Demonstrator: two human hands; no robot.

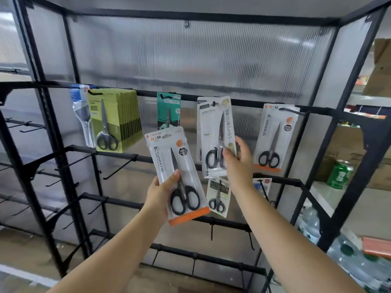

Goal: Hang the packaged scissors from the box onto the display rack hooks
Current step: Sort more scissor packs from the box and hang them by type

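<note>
The black display rack fills the frame; its right upright runs down the right side and its top bar crosses the upper edge. Above the top hanging rail the ribbed back panel is bare. Empty hooks project from the lower rails in the lower left and along the left edge.

The left hand, at lower centre, holds one white-and-orange scissors pack tilted, clear of the rail; the thumb presses its front and the fingers are hidden behind it, so their state cannot be told. The right hand, right of centre, pinches the lower right edge of a white scissors pack that hangs from a top-rail hook, thumb in front and fingers behind.

Count on the top rail, left to right:
- one clear blue-topped pack;
- one stack of green packs, number not readable;
- one teal pack, its lower part covered by the held pack;
- the white pack in the right hand;
- one white-and-orange pack at the right, matching the held one.

On the rail below hang one small white pack and one blue pack, partly behind the right forearm.

Right of the rack stand a green can, cardboard boxes and water bottles.
</note>
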